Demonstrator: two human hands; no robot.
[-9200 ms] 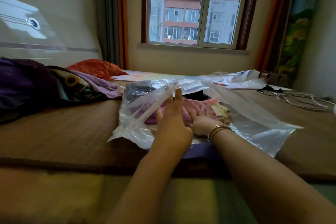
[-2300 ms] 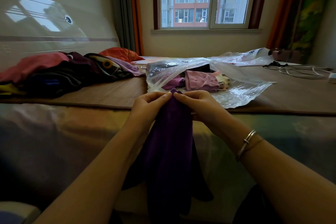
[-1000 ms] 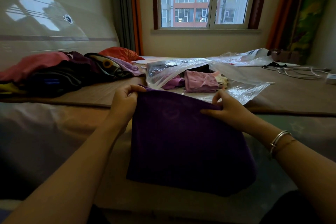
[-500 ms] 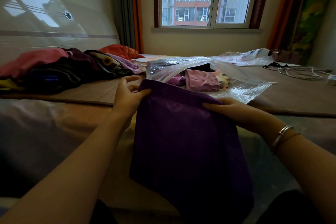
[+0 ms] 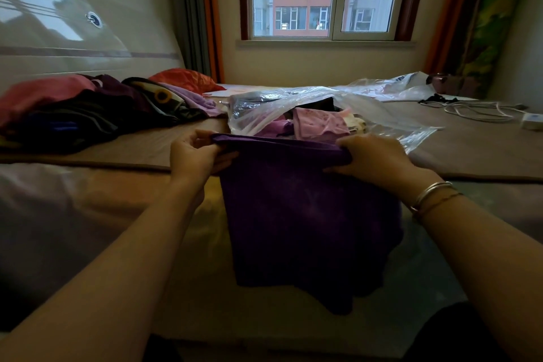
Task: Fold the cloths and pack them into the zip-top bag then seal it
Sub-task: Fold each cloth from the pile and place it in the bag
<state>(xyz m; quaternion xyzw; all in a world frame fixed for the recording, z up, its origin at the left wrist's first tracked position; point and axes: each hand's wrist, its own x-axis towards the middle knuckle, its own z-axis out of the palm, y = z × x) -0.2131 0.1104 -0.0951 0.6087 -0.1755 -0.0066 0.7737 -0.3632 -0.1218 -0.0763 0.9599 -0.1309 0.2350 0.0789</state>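
A dark purple cloth [image 5: 305,220] hangs in front of me over the bed's near edge. My left hand [image 5: 195,154] pinches its top left corner and my right hand [image 5: 373,157] grips its top right corner, so the top edge runs level between them. Just behind lies the clear zip-top bag [image 5: 379,114], its mouth open toward me, with a folded pink cloth [image 5: 320,126] and a lilac cloth [image 5: 273,128] inside. A pile of unfolded cloths [image 5: 88,114] sits on the bed at the left.
A brown mat [image 5: 470,150] covers the bed. A second plastic bag [image 5: 396,85] lies at the back right, beside white cables [image 5: 476,109] and a white plug [image 5: 533,120]. An orange pillow [image 5: 185,79] is under the window. The headboard [image 5: 73,38] stands at the left.
Both hands have lifted the purple cloth's top edge and drawn it level. The cloth now hangs shorter and doubled, where half a second ago it draped long and slanted.
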